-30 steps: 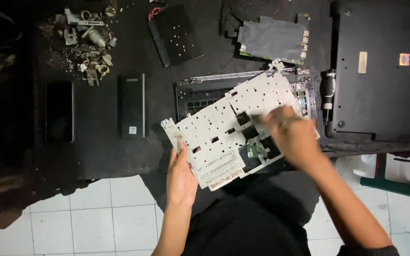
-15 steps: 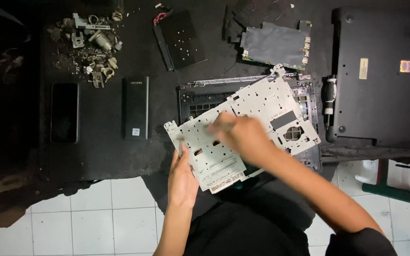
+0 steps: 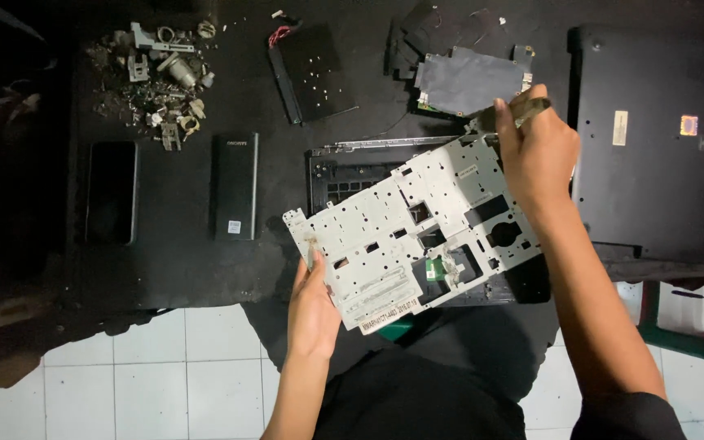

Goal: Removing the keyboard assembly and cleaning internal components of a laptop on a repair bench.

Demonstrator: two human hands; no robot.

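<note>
Metal keyboard plate (image 3: 405, 236), pale grey and punched with many cut-outs, is held tilted above the person's lap, its lower left corner towards the body and its upper right corner up by the dark worktop (image 3: 173, 269). Nearest the camera, the person's dark-clothed lap sits over a white tiled floor (image 3: 124, 375). The left hand (image 3: 313, 305) comes up from below and grips the plate's lower left edge, fingers closed around the rim with the thumb lying on the top face. A small green circuit piece (image 3: 442, 267) shows through an opening near the plate's lower middle.

Further out, the right hand (image 3: 535, 151) is at the plate's upper right corner, curled into a loose fist around a slim tool (image 3: 523, 110) with a pale, see-through handle; the tool's tip is hidden, so what it touches cannot be told. The heel of this hand lies over the plate's edge.

Under the plate lies a black laptop frame (image 3: 344, 167) with an open keyboard bay. To its right rests a black laptop base (image 3: 653, 147), underside up. To the left lie a black power bank (image 3: 234, 186) and, beyond it, a dark phone (image 3: 112, 191), side by side but apart.

Farthest off, along the worktop's back, are a heap of small metal parts and screws (image 3: 160, 90), a black flat part with red wires (image 3: 311, 73), and a circuit board under a dark cover sheet (image 3: 470, 81).
</note>
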